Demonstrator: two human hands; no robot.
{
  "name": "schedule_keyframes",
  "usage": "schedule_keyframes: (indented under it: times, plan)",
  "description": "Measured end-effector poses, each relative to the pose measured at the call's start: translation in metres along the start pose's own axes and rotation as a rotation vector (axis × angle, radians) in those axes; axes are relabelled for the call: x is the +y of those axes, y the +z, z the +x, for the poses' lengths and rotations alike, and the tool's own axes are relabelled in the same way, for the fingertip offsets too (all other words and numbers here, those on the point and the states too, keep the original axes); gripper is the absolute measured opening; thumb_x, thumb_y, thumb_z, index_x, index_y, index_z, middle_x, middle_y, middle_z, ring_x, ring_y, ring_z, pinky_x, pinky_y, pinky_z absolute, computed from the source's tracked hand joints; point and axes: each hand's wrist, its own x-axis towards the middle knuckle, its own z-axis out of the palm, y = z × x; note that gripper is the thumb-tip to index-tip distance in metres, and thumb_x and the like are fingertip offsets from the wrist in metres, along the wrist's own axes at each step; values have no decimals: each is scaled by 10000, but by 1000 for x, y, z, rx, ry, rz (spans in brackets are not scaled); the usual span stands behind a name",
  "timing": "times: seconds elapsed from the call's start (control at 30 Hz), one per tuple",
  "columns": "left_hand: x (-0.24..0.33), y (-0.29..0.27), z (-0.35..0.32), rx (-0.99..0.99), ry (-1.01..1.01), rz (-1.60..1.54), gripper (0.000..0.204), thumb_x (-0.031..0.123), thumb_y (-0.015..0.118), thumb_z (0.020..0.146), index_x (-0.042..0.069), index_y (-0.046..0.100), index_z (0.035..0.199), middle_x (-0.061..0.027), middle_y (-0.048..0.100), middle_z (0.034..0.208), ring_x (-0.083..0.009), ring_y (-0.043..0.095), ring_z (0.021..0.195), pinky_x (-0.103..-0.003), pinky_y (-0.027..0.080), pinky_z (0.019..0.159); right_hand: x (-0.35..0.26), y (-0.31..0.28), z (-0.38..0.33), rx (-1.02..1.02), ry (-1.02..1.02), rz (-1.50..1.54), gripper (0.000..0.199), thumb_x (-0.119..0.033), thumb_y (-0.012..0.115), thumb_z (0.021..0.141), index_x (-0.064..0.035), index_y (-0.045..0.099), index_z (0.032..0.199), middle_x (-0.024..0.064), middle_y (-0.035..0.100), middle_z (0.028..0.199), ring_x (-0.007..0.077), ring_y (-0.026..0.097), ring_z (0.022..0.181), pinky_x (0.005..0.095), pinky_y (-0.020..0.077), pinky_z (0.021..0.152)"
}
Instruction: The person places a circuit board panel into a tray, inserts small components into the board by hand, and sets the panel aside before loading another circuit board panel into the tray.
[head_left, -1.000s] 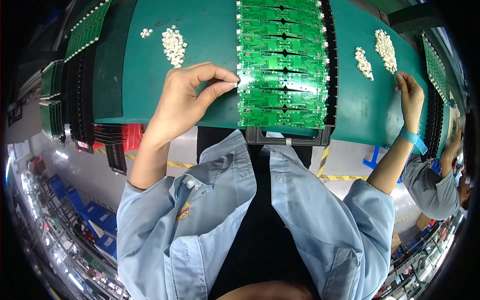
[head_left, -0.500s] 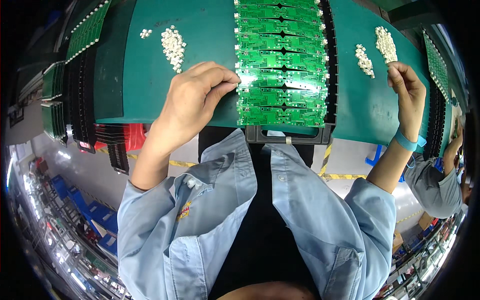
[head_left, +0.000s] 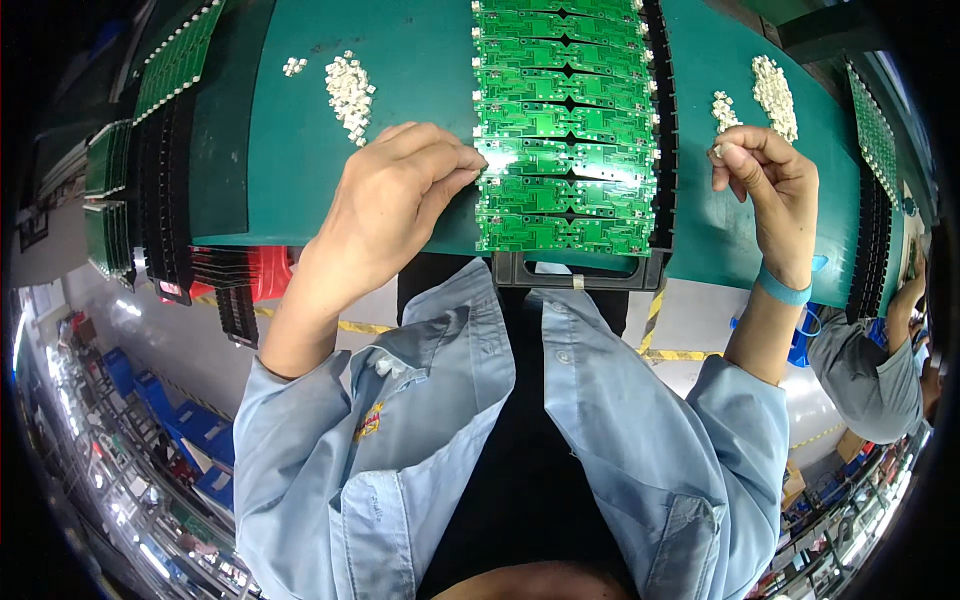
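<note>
A column of green circuit boards lies in a black rack, with small white connectors along both side edges. My left hand is closed in a pinch at the left edge of a lower board; whatever sits between its fingertips is hidden. Right of the boards, my right hand pinches a small white connector between thumb and forefinger. Just beyond it lies a small pile of white connectors, partly covered by the fingers, beside a larger connector pile.
On the green mat, another heap of white connectors lies beyond my left hand, near a tiny cluster. Racks with upright boards stand at left and right. Another person's grey sleeve shows at far right.
My right hand has moved left from the larger connector pile toward the boards, with a white connector now showing at its fingertips. My left hand has stayed almost still at the board edge.
</note>
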Motion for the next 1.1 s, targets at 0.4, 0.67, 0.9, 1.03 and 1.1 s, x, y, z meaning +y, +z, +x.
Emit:
schedule_keyframes:
  times: [0.4, 0.67, 0.9, 1.03, 1.1]
  plan:
    - [-106, -55, 23, 384, -463, 526, 183, 138, 593, 812, 14, 658, 931, -94, 657, 840, -213, 610, 698, -299, 471, 659, 0, 20, -6, -51, 88, 274, 84, -9, 600, 822, 32, 622, 892, 73, 618, 756, 86, 520, 595, 134, 379, 533]
    - [-143, -53, 29, 314, -454, 605, 156, 114, 597, 814, 0, 645, 911, -91, 627, 814, -199, 587, 660, -292, 460, 640, 17, 24, -9, -38, -21, 186, 51, 9, 595, 817, 26, 633, 846, 38, 576, 776, 83, 467, 636, 166, 378, 592]
    - [-140, -61, 26, 283, -390, 592, 130, 90, 590, 818, -19, 628, 878, -85, 625, 794, -190, 578, 652, -282, 455, 627, 15, 26, -14, -78, -57, -85, 40, 24, 599, 800, 16, 637, 809, 14, 522, 762, 80, 420, 639, 181, 335, 578]
    - [-134, -61, 27, 337, -448, 470, 120, 85, 578, 830, -20, 621, 869, -75, 629, 777, -171, 571, 653, -261, 450, 621, 16, 29, -15, -90, -70, -54, 39, 30, 598, 793, 15, 634, 798, 18, 501, 750, 80, 393, 621, 182, 308, 562]
    - [-135, -62, 27, 352, -453, 437, 122, 86, 576, 834, -17, 624, 877, -71, 631, 778, -164, 571, 657, -254, 450, 622, 17, 29, -16, -96, -71, -64, 41, 32, 597, 792, 14, 634, 798, 19, 503, 753, 83, 396, 625, 183, 311, 565]
